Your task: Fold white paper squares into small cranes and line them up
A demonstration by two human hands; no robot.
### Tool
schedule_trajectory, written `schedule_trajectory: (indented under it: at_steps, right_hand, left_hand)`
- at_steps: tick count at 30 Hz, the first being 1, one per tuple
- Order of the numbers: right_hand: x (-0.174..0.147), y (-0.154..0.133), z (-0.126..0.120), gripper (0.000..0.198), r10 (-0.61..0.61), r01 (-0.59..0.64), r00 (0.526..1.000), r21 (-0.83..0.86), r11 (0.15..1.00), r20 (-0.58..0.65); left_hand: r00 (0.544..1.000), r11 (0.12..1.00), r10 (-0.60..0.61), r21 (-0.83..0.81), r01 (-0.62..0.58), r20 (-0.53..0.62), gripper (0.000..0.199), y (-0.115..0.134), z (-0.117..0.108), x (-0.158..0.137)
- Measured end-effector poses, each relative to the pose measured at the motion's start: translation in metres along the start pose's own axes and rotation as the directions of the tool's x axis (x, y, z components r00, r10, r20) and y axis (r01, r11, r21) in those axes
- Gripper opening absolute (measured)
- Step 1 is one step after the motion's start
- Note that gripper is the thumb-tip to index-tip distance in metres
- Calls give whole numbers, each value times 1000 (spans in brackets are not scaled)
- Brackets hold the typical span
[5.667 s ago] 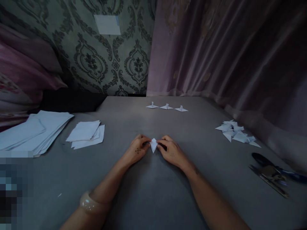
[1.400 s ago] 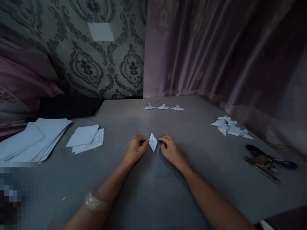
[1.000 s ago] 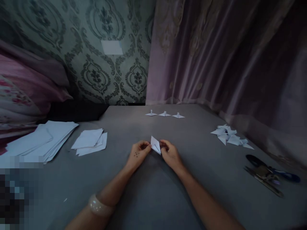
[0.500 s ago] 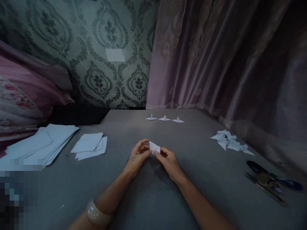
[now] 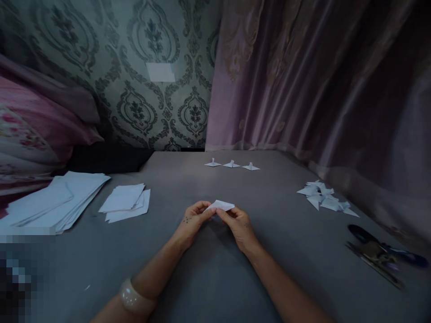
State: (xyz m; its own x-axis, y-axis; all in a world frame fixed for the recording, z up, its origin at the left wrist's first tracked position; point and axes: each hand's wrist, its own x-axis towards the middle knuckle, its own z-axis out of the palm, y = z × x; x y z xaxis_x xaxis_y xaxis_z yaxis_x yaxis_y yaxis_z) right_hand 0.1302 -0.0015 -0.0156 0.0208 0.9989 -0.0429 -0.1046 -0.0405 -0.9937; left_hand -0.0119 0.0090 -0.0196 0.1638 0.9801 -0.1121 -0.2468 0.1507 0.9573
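Note:
A small piece of folded white paper (image 5: 221, 205) is held up over the grey surface, between my two hands. My left hand (image 5: 195, 218) pinches its left end, thumb along the near edge. On the other side my right hand (image 5: 238, 223) grips it with the thumb pressed near its lower middle. The paper looks like a flat, pointed shape, wide from left to right. Fingers behind it are partly hidden. Beyond my hands, three folded paper figures (image 5: 231, 164) stand in a row, each with spread wings and an upright middle.
Large white sheets (image 5: 67, 197) lie stacked at left, beside a pile of smaller paper squares (image 5: 126, 199). To the right sits a heap of folded paper pieces (image 5: 321, 196). Nearer are dark-handled tools (image 5: 377, 251), blurred. A curtain (image 5: 262, 89) hangs along the right side.
The folded paper has turned in my fingers, from an upright pointed shape to a wider, flatter one with a tip toward the right. My left fingers have come down lower behind it.

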Motion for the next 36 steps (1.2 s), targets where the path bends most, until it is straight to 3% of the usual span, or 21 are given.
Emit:
schedule_trajectory:
  at_steps: [2, 4, 7, 9, 12, 15, 18, 20, 23, 27, 30, 36]
  right_hand:
    - [2, 3, -4, 23, -85, 84, 996, -121, 989, -4]
    - [3, 5, -9, 17, -268, 256, 963, -310, 916, 5]
    - [5, 7, -15, 22, -559, 522, 818, -584, 621, 136]
    - [6, 6, -17, 30, -648, 604, 716, -695, 390, 259]
    - [8, 5, -15, 31, -632, 620, 651, -775, 122, 421]
    - [7, 5, -13, 26, -477, 629, 677, -777, -21, 560]
    - [2, 4, -17, 24, -324, 643, 727, -766, 9, 606]
    - [-1, 3, -22, 29, -255, 641, 757, -759, 113, 602]
    - [-2, 0, -28, 38, -185, 586, 810, -763, 274, 556]
    - [-1, -5, -30, 36, -129, 482, 873, -785, 390, 471]
    - [-1, -7, -30, 31, -118, 449, 889, -790, 417, 443]
    - [-1, -5, -31, 21, -144, 423, 904, -789, 446, 404]
  left_hand:
    - [1000, 998, 8, 66, -7, -12, 24, 0, 1, 0]
    - [997, 992, 40, 125, -32, -61, 24, 0, 0, 0]
    - [984, 982, 92, 177, -64, -153, 28, -1, -3, 3]
    - [971, 975, 114, 211, -69, -212, 30, -3, -6, 5]
    - [955, 953, 160, 290, -83, -250, 29, -6, -11, 8]
    - [949, 908, 221, 401, -116, -225, 23, -8, -14, 9]
    - [955, 853, 251, 503, -139, -161, 19, -10, -18, 10]
    - [962, 795, 254, 587, -151, -97, 18, -11, -21, 10]
    - [961, 643, 267, 731, -229, 66, 22, -11, -25, 10]
    - [926, 482, 267, 796, -367, 265, 31, -9, -30, 8]
    - [921, 451, 241, 805, -386, 307, 32, -9, -32, 8]
    - [923, 478, 199, 790, -385, 329, 23, -5, -36, 10]
